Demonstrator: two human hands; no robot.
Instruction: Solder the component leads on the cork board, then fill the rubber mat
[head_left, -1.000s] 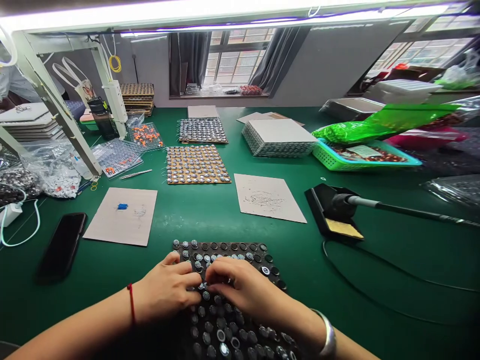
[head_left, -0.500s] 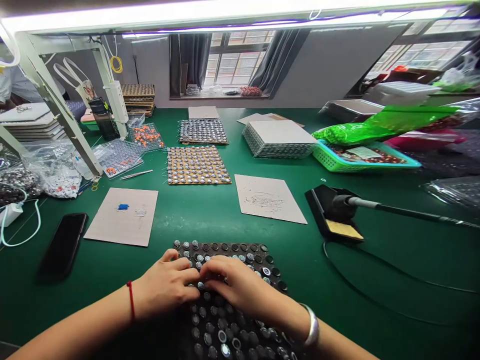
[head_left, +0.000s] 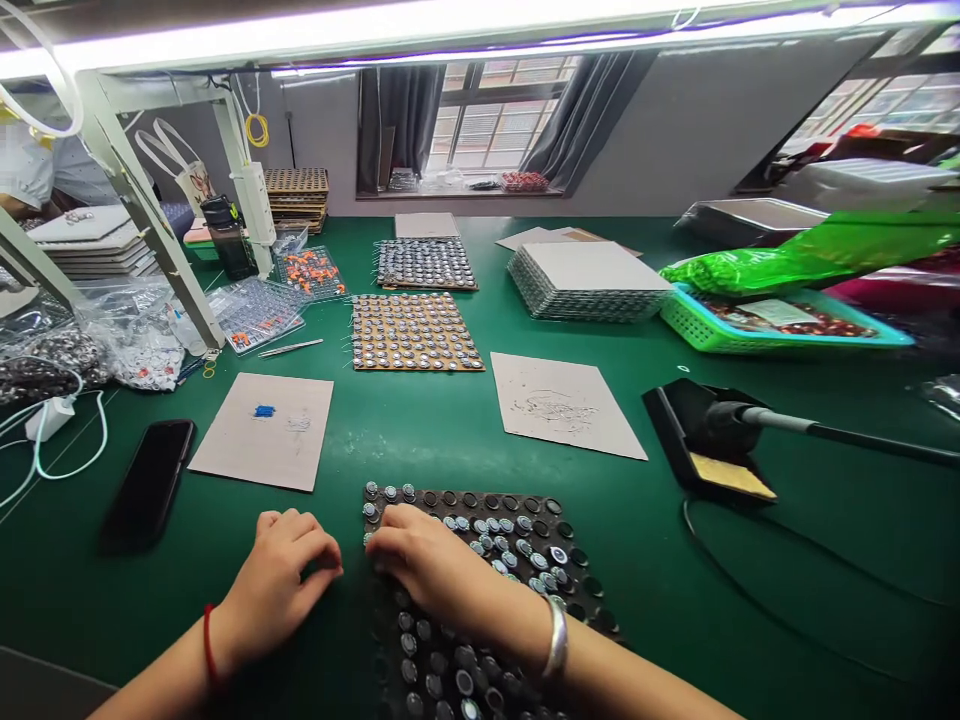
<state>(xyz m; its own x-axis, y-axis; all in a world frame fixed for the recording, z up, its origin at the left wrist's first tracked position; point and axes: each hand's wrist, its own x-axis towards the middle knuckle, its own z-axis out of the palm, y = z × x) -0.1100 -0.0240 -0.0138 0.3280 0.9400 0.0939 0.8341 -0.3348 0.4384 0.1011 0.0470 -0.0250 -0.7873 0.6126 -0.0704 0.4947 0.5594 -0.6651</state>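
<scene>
A dark board [head_left: 382, 640] at the near edge holds rows of round seats. Small silvery round discs [head_left: 538, 562] fill some of them, and others lie loose and bunched on its surface. My right hand [head_left: 442, 565] reaches over the board's left side, its fingers bent in a pinch at the left edge beside a few seated discs. What its fingertips hold is hidden. My left hand [head_left: 289, 565] is off the board, to its left above the green table. Its fingers are curled, with thumb and forefinger tips drawn together; anything between them is too small to make out.
Beyond lie two cardboard sheets [head_left: 262, 455] [head_left: 570, 410], a brown board of discs [head_left: 416, 335] and tweezers [head_left: 292, 348]. A phone [head_left: 150, 480] lies at left. To the right sit a soldering iron [head_left: 825, 430] in its stand and a green basket [head_left: 697, 325]. A lamp bar [head_left: 480, 35] runs overhead.
My left hand has moved left, away from the board and from my right hand. My right hand has shifted left to the board's edge. The view has turned slightly left.
</scene>
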